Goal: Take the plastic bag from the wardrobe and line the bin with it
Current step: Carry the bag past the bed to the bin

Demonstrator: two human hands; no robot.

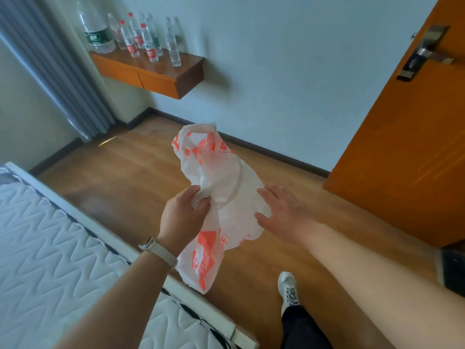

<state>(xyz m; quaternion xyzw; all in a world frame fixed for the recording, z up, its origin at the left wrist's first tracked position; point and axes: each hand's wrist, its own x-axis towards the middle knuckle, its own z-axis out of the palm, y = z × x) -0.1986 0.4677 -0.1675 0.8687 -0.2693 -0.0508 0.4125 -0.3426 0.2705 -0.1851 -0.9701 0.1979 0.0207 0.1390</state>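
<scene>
One plastic bag [221, 177], orange print unreadable — the left hand [185, 215] pinched its bunched middle. The right hand [281, 212] touched it, fingers spread.

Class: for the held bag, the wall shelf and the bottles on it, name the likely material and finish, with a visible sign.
The bag: thin plastic film, white with orange print, slightly translucent; it crumples where the left hand grips it. The shelf: apparently wood or veneer, orange-brown, smooth sheen faintly mirroring the bottles. These look like clear glossy plastic: see-through.
</scene>
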